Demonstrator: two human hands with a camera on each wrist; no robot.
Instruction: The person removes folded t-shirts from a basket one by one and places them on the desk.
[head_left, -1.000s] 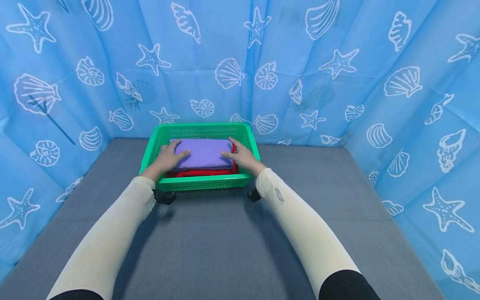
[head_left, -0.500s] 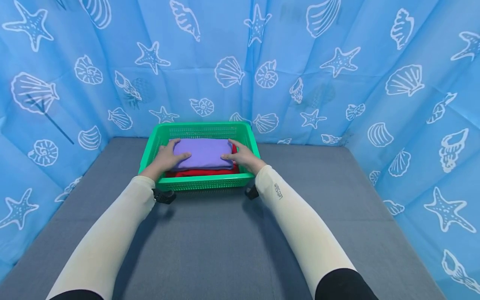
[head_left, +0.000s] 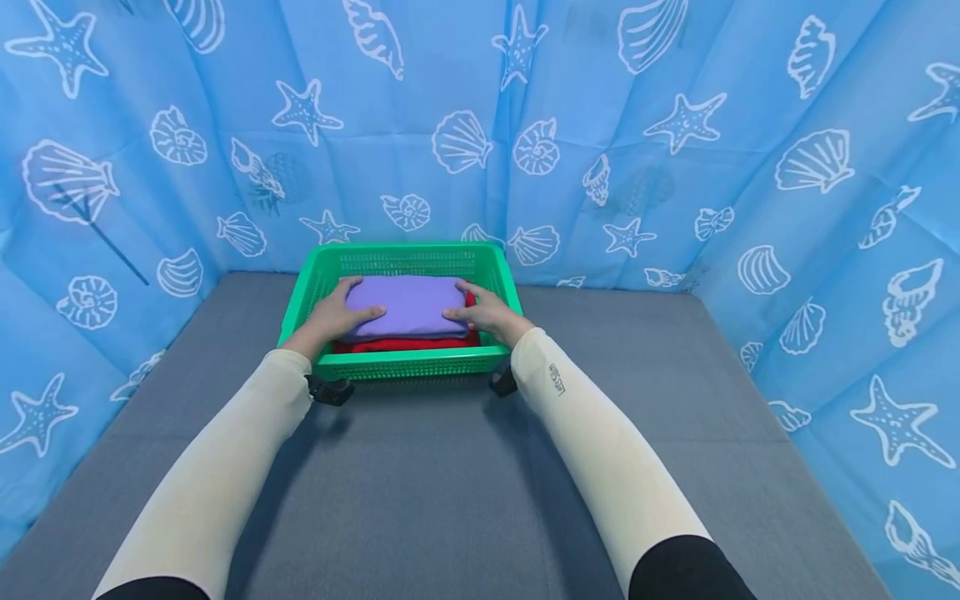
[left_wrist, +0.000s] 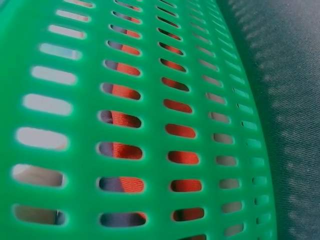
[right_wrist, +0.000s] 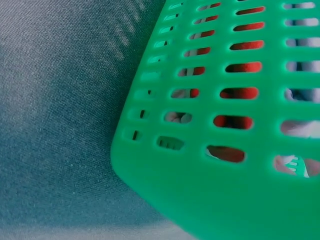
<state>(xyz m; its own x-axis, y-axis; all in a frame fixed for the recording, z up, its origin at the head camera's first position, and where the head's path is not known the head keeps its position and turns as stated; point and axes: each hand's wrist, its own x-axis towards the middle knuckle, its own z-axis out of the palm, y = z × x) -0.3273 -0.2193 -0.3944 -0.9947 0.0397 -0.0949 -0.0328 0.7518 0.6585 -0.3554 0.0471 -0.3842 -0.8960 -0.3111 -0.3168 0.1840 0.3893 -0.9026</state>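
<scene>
Left hand (head_left: 331,317) and right hand (head_left: 489,314), half-curled, are pinching rectangular purple cloth (head_left: 411,305) at twelve o'clock, seemingly positioning it, next needing evenness.

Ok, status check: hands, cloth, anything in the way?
Left hand, right hand touching opposite ends of purple cloth, grip unclear. Folded, atop red cloth, inside green basket. Nothing seen blocking above.

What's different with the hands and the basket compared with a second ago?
Nothing has visibly changed, and nothing was taken hold of or let go; the view has only shifted slightly. The left hand and right hand stay at opposite ends of the folded purple cloth, which lies over the red cloth in the green basket.
</scene>
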